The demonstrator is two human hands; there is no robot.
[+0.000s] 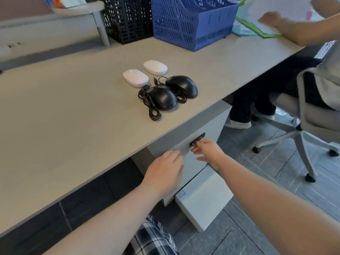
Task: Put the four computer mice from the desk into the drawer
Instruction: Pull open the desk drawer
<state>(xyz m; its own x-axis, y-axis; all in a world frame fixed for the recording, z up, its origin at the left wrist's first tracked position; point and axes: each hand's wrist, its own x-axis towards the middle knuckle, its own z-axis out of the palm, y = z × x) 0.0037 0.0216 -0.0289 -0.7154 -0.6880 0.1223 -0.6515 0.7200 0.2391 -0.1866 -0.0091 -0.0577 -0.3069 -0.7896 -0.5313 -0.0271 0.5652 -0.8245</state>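
Two white wireless mice (135,78) (155,67) and two black wired mice (162,98) (182,86) with coiled cables lie grouped on the beige desk (64,116) near its front edge. Below them hangs a light grey drawer unit (213,124). My right hand (207,150) touches the dark lock panel (197,139) on the top drawer front, fingertips pinched at it. My left hand (165,171) rests flat against the same drawer front, fingers apart, holding nothing. A lower drawer (204,197) stands pulled out a little.
A black mesh basket (128,19) and a blue file holder (191,23) stand at the desk's back. Another person sits at the right on a grey office chair (303,115), one hand on papers (272,19). Dark tiled floor lies below.
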